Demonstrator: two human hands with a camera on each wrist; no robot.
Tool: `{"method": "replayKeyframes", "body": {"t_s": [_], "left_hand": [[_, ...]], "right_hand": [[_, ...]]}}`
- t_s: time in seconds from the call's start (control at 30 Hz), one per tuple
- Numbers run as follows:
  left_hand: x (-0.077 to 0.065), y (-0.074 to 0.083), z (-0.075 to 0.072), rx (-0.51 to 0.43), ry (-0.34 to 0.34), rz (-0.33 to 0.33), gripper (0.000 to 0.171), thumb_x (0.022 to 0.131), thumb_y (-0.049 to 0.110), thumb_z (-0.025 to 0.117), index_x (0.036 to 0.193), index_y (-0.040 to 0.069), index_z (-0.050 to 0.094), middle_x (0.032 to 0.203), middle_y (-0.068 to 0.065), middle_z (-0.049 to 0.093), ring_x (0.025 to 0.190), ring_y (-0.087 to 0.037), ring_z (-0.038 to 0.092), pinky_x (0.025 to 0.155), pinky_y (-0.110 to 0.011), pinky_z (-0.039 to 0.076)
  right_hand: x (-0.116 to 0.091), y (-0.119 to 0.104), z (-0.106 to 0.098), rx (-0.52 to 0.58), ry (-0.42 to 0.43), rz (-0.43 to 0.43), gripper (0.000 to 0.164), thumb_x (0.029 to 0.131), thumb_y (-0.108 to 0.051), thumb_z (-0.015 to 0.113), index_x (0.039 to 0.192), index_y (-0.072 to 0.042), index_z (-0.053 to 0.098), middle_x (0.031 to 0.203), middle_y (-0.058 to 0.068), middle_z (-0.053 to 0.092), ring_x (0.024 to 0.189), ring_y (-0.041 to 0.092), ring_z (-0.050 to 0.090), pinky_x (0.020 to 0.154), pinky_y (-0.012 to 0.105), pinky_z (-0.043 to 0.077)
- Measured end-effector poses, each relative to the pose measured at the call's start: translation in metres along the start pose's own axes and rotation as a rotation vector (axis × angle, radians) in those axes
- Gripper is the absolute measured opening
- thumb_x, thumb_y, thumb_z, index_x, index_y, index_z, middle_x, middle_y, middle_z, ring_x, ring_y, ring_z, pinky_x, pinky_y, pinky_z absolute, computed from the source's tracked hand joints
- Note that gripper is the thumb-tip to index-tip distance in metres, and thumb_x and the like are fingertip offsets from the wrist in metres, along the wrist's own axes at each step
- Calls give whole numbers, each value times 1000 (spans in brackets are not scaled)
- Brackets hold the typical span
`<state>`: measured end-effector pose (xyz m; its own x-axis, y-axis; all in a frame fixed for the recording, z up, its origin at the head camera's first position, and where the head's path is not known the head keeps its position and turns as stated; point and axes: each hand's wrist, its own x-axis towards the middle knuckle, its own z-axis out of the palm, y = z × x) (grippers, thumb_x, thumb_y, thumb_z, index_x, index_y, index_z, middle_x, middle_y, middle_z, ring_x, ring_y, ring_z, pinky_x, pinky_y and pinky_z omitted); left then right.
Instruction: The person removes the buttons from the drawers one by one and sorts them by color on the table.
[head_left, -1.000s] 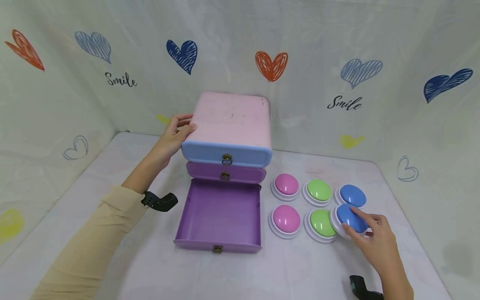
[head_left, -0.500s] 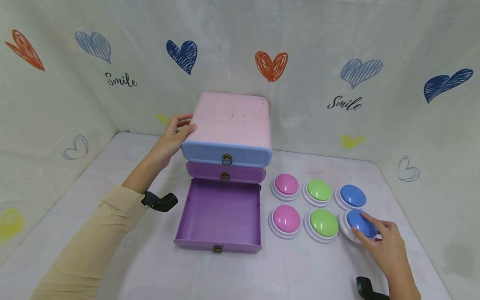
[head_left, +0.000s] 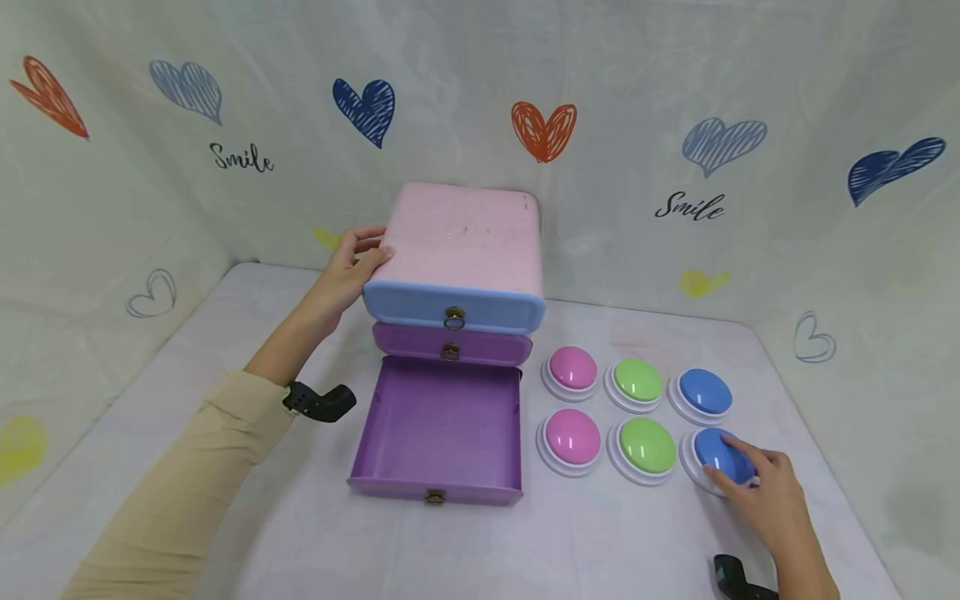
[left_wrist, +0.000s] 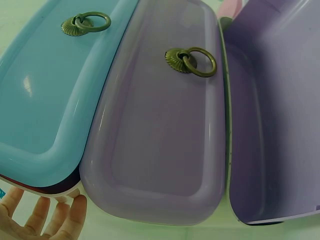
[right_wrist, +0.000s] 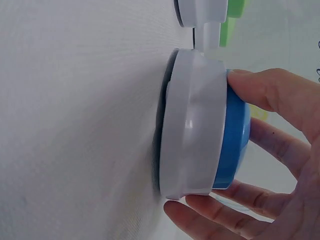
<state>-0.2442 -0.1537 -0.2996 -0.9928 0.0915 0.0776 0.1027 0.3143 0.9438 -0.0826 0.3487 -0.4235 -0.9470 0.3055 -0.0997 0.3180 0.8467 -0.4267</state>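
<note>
My left hand (head_left: 348, 271) rests against the left side of a small drawer cabinet (head_left: 468, 237) with a pink top, its fingertips touching the edge beside the blue top drawer (left_wrist: 47, 100). The purple middle drawer (head_left: 420, 342) is closed; the purple bottom drawer (head_left: 435, 425) is pulled out, with nothing inside. At the right, my right hand (head_left: 776, 496) holds a blue push button (head_left: 720, 454) with a white base, thumb at the dome's edge and fingers round the far side. In the right wrist view, the base of this blue button (right_wrist: 195, 125) lies at the tablecloth.
Left of the held button stand two pink buttons (head_left: 573, 437) and two green buttons (head_left: 648, 446), in two rows. Another blue button (head_left: 705, 390) is just behind it. A printed cloth wall (head_left: 600, 208) closes off the back of the white table (head_left: 300, 533).
My right hand has moved the blue button rightward, away from the front green one, and lowered it to the table. The left hand and the cabinet have not moved.
</note>
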Motion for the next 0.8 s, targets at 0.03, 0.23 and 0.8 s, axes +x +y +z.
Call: {"method": "replayKeyframes", "body": {"t_s": [0.03,0.23,0.8], "left_hand": [[0,0,0,0,0,-2,57,96,35,44,144,12,25,145,-17,28,125,-33,39,99,-43,34],[-1,-1,0,7,-5,-4,57,96,36,43,144,13,24,146,-17,26,127,-34,37,102,-48,31],[-1,-1,0,10,-2,-1,57,96,36,43,144,13,23,146,-16,26,127,-34,37,103,-49,30]], "right_hand": [[0,0,0,-1,-6,-4,69,87,-41,61,139,-3,37,126,39,26,107,55,39,89,66,36],[0,-1,-1,-13,-39,18,69,87,-40,60,138,-2,34,122,40,26,105,56,37,89,67,35],[-11,-23,1,45,308,-189,37,89,-27,61,120,-7,57,125,26,39,112,43,35,84,51,38]]}}
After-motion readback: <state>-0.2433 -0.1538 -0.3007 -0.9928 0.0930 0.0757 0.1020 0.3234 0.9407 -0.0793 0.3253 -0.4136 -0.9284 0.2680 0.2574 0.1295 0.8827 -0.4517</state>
